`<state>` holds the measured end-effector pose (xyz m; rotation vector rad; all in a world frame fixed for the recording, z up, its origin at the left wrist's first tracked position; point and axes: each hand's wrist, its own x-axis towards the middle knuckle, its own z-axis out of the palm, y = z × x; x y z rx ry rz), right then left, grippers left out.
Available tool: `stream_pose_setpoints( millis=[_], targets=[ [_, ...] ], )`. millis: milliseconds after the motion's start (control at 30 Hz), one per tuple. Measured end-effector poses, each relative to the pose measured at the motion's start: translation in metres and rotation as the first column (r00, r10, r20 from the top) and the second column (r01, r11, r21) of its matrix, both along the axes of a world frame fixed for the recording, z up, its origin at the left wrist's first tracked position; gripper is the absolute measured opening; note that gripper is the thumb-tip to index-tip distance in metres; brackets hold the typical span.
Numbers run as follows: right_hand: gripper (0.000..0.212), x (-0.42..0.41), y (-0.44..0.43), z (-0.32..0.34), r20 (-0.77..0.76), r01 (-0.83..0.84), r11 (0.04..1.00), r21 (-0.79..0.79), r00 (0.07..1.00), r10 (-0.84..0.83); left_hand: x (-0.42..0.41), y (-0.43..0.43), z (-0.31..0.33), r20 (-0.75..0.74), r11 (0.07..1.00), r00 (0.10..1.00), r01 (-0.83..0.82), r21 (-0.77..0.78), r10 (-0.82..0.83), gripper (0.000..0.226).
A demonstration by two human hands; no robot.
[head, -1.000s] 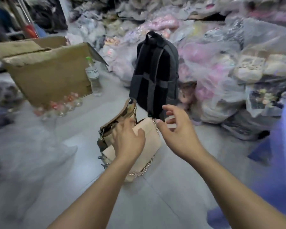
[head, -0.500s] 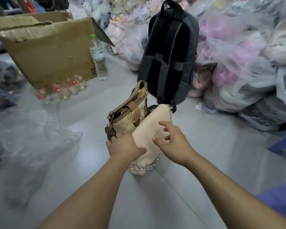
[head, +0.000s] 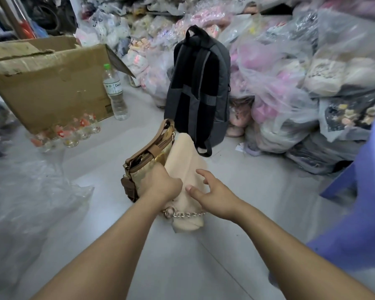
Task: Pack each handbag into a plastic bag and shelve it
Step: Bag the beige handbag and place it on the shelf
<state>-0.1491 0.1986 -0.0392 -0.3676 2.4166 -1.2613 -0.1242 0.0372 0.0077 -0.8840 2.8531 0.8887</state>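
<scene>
So, left hand [head: 162, 185] gripped the cream handbag [head: 186, 156], long axis running straight away; right hand [head: 212, 195], fingers spread, sat at its right side.

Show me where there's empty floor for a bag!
Bare floor lies right of the cream handbag, before the bagged heap, and under the arms. Crowded: glasses and water bottle by the cardboard box; loose plastic on the left.

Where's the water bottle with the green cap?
In the head view, the clear plastic water bottle stands upright on the floor at upper left, beside the brown cardboard box and left of the dark grey backpack.
</scene>
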Motion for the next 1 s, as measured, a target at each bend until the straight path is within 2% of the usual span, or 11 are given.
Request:
stream_pose_setpoints(
  millis=[167, 233, 367, 500, 567, 633, 733, 800, 900, 1000],
  targets=[
    [0.087, 0.003, 0.017, 0.056, -0.258, -0.027, 0.981, -0.19, 0.966, -0.023, -0.012, 0.024, 0.08, -0.276, 0.991, 0.958, -0.048, 0.124, 0.081, 0.036],
    [0.096, 0.002, 0.031, 0.088, -0.326, -0.074, 0.98, -0.182, 0.945, 0.01, -0.012, 0.037, 0.108, -0.372, 0.99, 0.926, -0.018, 0.142, 0.07, 0.038],
    [0.112, 0.009, 0.069, 0.138, -0.377, -0.126, 0.976, -0.178, 0.925, 0.051, -0.003, 0.08, 0.15, -0.519, 0.972, 0.855, 0.126, 0.2, -0.004, 0.034],
    [0.119, 0.028, 0.122, 0.181, -0.358, -0.075, 0.934, -0.35, 0.932, -0.06, 0.012, 0.141, 0.193, -0.638, 0.915, 0.763, 0.325, 0.24, -0.104, 0.019],
    [0.11, 0.036, 0.156, 0.2, -0.349, -0.03, 0.881, -0.472, 0.924, -0.155, 0.023, 0.179, 0.214, -0.683, 0.858, 0.715, 0.436, 0.271, -0.147, 0.02],
    [0.092, 0.046, 0.193, 0.219, -0.346, 0.043, 0.832, -0.554, 0.896, -0.277, 0.032, 0.219, 0.231, -0.715, 0.8, 0.658, 0.549, 0.242, -0.235, 0.033],
    [0.093, 0.069, 0.25, 0.24, -0.211, 0.155, 0.705, -0.691, 0.891, -0.403, 0.042, 0.273, 0.24, -0.699, 0.745, 0.622, 0.639, 0.192, -0.354, 0.045],
    [0.081, 0.088, 0.287, 0.246, -0.13, 0.191, 0.605, -0.773, 0.886, -0.446, 0.045, 0.306, 0.229, -0.712, 0.724, 0.578, 0.675, 0.143, -0.399, 0.043],
    [0.057, 0.112, 0.33, 0.247, -0.039, 0.259, 0.435, -0.862, 0.822, -0.568, 0.05, 0.347, 0.207, -0.819, 0.667, 0.377, 0.745, -0.009, -0.432, 0.035],
    [0.055, 0.126, 0.362, 0.238, 0.078, 0.351, 0.312, -0.883, 0.764, -0.64, 0.051, 0.371, 0.198, -0.827, 0.639, 0.243, 0.751, -0.17, -0.506, 0.026]
  ],
)
